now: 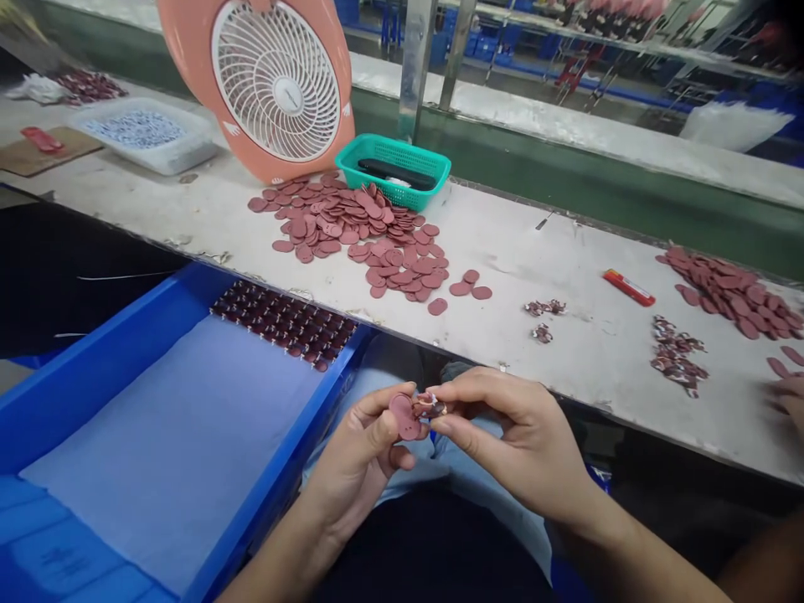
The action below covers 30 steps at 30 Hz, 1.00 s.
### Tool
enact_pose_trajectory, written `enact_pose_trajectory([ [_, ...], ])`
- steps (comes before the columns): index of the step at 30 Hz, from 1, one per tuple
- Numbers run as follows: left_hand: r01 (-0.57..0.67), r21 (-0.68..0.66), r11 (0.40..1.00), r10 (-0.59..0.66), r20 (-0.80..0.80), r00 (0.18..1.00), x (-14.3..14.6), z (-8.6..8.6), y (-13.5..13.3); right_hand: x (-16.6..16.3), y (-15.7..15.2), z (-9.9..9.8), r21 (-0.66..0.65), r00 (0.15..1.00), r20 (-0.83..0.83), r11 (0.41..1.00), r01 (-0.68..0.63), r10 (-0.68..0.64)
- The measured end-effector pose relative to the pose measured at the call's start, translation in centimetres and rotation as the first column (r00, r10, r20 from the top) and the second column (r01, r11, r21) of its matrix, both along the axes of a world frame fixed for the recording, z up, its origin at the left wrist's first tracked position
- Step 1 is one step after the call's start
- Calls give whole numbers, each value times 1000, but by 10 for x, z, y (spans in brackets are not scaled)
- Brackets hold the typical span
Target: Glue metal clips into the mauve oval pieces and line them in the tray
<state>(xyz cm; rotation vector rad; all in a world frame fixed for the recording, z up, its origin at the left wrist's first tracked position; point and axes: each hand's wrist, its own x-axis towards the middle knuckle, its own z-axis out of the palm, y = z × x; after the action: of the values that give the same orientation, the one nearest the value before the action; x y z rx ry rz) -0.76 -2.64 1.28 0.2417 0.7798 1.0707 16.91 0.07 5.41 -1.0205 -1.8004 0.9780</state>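
Above my lap, my left hand [370, 444] pinches a flat dark-pink oval piece [405, 416] with small holes near its lower end. My right hand [508, 427] grips a small brown and white part [430, 406] between thumb and fingertips, right up against the oval piece. Whether the two are joined cannot be made out. Similar small brown and white parts [545, 310] lie on the bench ahead of my right hand. A large heap of the same pink ovals [352, 218] spreads over the bench [502, 251] beyond my hands.
At my left a blue crate [348, 368] holds rows of dark small pieces [282, 322] on a pale sheet. An orange fan [289, 92], a green basket [393, 167], a white tray [188, 151] and a red lighter-like object [629, 287] stand on the bench. Another person's hand [792, 398] is at far right.
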Motion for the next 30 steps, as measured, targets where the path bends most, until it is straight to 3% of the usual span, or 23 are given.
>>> enact_pose_trajectory([
  [20, 75, -10, 997, -75, 6, 997, 0, -4, 1, 4, -3, -2, 59, 999, -32, 998, 17, -15],
  [30, 86, -20, 996, -87, -14, 996, 5, -2, 6, 8, -2, -3, 15, 997, -71, 999, 36, -35],
])
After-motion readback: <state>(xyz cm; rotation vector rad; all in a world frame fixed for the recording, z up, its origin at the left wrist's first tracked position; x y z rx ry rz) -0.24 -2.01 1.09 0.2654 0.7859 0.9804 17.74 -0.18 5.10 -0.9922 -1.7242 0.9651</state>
